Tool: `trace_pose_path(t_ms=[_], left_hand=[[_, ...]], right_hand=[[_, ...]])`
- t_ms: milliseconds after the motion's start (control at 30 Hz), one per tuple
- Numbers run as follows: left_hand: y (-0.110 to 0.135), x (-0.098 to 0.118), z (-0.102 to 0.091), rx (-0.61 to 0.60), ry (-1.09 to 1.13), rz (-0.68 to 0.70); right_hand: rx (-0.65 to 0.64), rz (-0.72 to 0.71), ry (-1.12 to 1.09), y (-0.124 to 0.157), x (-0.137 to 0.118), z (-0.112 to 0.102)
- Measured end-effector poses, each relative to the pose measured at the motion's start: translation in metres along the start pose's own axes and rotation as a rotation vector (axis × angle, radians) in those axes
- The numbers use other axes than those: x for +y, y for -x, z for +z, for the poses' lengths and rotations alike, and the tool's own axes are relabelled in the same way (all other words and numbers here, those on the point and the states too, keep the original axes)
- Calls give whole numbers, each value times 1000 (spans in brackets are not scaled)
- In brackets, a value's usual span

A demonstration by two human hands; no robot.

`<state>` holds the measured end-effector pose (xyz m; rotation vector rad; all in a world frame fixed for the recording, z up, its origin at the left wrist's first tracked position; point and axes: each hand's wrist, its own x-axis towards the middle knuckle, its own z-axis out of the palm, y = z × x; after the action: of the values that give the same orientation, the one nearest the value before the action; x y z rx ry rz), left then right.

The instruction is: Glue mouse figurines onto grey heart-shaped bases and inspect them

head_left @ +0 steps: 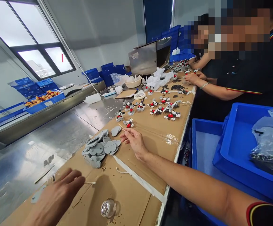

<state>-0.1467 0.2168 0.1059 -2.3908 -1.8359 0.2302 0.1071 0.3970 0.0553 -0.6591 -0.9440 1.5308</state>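
My left hand [60,192] is closed on a cotton swab [91,183] whose white tip points right, over the cardboard-covered table [127,194]. My right hand [136,142] pinches a thin pale stick [120,126] between thumb and fingers; its far end is too small to make out. Just left of that hand lies a heap of grey heart-shaped pieces [99,149], with one grey heart [116,130] apart from the heap. A small clear glass jar [108,208] stands near the front. Beyond my right hand is a mouse figurine [128,123] in red, black and white.
Several more mouse figurines [166,109] lie farther back, near a tape roll [139,95]. A co-worker's hands [194,77] work at the right edge. Blue bins [235,150] stand on the right. A knife-like tool [44,173] lies on the left metal surface.
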Motion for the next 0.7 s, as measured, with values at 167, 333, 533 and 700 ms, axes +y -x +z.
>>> trace_pose_path(t_ms=[167,333,533,700], left_hand=[[-52,35,-13,-59,-111,199],[-76,51,-3,-93,-116,327],[-86,63,1,-114,-116,377],[-90,63,-2,-118,-104,384]], right_hand=[[-6,6,-7,0,-2,-1],[-12,11,-3,2,-2,0],[-28,20,0,2,-2,0],[-28,20,0,2,-1,0]])
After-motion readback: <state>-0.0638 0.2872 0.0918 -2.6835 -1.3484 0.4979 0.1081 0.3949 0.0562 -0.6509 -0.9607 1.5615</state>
